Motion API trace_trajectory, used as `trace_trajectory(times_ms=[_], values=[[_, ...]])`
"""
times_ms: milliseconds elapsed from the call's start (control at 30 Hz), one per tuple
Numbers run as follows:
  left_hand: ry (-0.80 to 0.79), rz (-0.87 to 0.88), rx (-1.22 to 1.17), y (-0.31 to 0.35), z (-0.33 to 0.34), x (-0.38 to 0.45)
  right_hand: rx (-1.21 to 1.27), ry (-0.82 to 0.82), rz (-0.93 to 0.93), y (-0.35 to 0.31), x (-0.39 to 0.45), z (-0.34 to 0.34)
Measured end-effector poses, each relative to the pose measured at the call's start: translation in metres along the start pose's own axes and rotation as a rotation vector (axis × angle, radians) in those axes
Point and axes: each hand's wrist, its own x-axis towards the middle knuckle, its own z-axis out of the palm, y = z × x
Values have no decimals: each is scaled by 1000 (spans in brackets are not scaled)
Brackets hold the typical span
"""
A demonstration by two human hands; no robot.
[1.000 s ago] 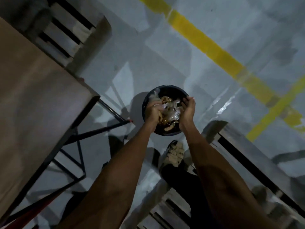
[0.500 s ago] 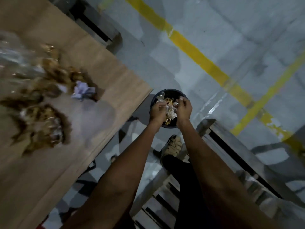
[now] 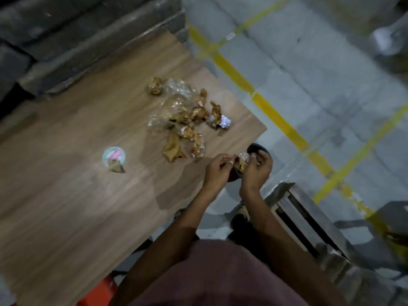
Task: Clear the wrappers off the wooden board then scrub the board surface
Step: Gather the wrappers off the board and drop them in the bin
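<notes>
Single head-worn wide-angle view — it looks steeply down from above the person's chest. The wooden board (image 3: pixel 77 173) fills the left of frame, close below; the grey floor (image 3: pixel 309 96) lies right — no second view.

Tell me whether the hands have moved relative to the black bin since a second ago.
Cannot tell for sure: the camera swung. Left hand and right hand remain over the black bin, wrappers between them.

Both hands (image 3: pixel 239 167) over bin (image 3: pixel 256 149); wrappers (image 3: pixel 183 120) on wooden board (image 3: pixel 77 195)
</notes>
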Motion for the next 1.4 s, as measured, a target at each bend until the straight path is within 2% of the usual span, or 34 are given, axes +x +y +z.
trace_trajectory(times_ms=[167,300,367,467,600,767,900,1100,1167,1267,1333,1400], values=[[181,31,-104,8,-89,-28,-64,-203,-83,-12,-77,32],[357,49,-89,0,-152,-39,-161,-330,-126,-19,-113,57],[442,58,-40,-12,-175,-42,-231,-395,-137,-21,-120,68],[579,126,163,-33,-201,-46,-411,-457,-178,-24,-119,80],[710,17,318,-53,-216,-44,-739,-520,-177,-28,-106,91],[728,-124,378,-56,-216,-26,-905,-569,-221,-34,-78,108],[710,-211,310,-48,-211,-1,-839,-747,-197,-41,-43,125],[716,-71,236,-18,-171,40,-679,-953,-292,-69,-4,157],[695,-65,207,-11,-154,48,-644,-931,-347,-80,6,166],[709,-5,202,-9,-132,53,-631,-854,-523,-92,23,177],[717,30,255,-14,-120,55,-685,-828,-605,-97,37,186],[692,-9,318,-15,-109,53,-807,-820,-616,-99,51,196]])
